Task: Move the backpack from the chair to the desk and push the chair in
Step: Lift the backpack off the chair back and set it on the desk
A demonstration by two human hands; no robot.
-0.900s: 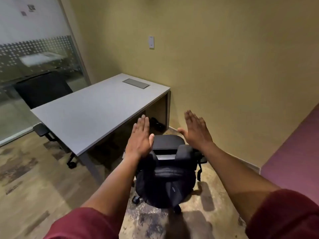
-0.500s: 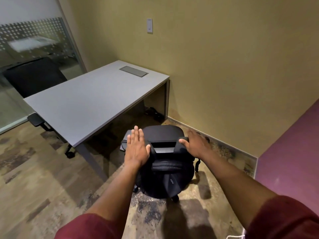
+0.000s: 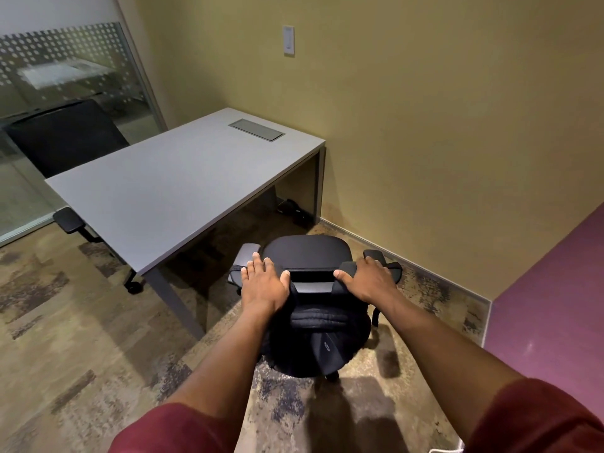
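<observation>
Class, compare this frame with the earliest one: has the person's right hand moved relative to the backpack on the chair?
Yes. The right hand has come down from open air above the backpack and now rests on its top right shoulder.

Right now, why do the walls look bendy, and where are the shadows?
Head view: the wide lens bows the yellow wall and grey desk edges; dark shadows fall on the mottled floor beneath the arms and black chair; sharp overall.

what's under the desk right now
Under the desk, dark shoes lie on the floor near the far leg by the wall. The rest is deep shadow, and the desktop covers most of that space.
</observation>
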